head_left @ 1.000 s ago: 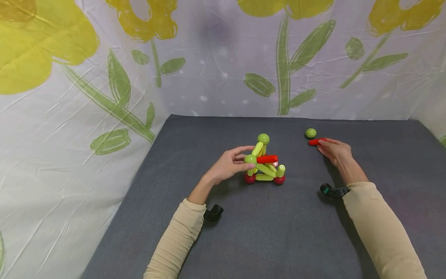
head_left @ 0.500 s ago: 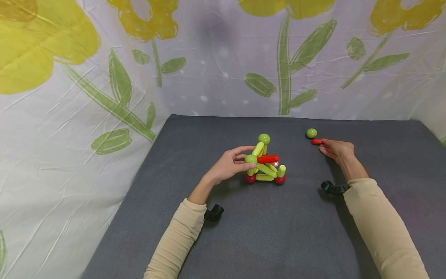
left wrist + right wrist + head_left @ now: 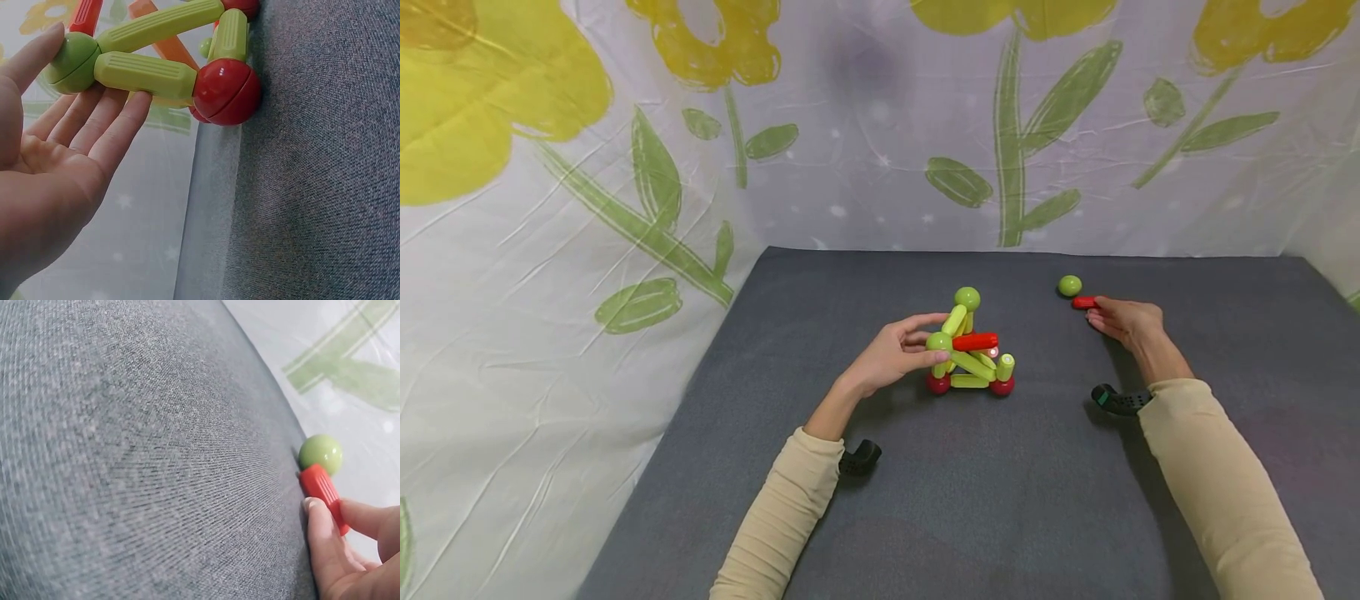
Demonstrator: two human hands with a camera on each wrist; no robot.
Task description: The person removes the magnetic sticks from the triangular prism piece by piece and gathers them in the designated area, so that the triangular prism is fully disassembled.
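A structure of magnetic building rods and balls stands at mid-table, with yellow-green rods (image 3: 970, 382), red balls (image 3: 227, 92) at its base and green balls above. My left hand (image 3: 895, 354) holds one green ball (image 3: 74, 62) at its left side, thumb on the ball and fingers behind it and the rod. From that ball a red rod (image 3: 975, 342) points right. Off to the right, my right hand (image 3: 1127, 323) pinches a loose red magnetic rod (image 3: 322, 490) between thumb and fingers. The rod's far end is close to a loose green ball (image 3: 320, 454); whether they touch I cannot tell.
A dark grey cloth (image 3: 985, 500) covers the table. Its back edge meets a white hanging (image 3: 865, 183) printed with yellow flowers and green leaves. Each wrist wears a black band (image 3: 1120, 401).
My right hand has shifted slightly right and away from me, with the red rod in its fingers. The left hand and the structure have stayed in place.
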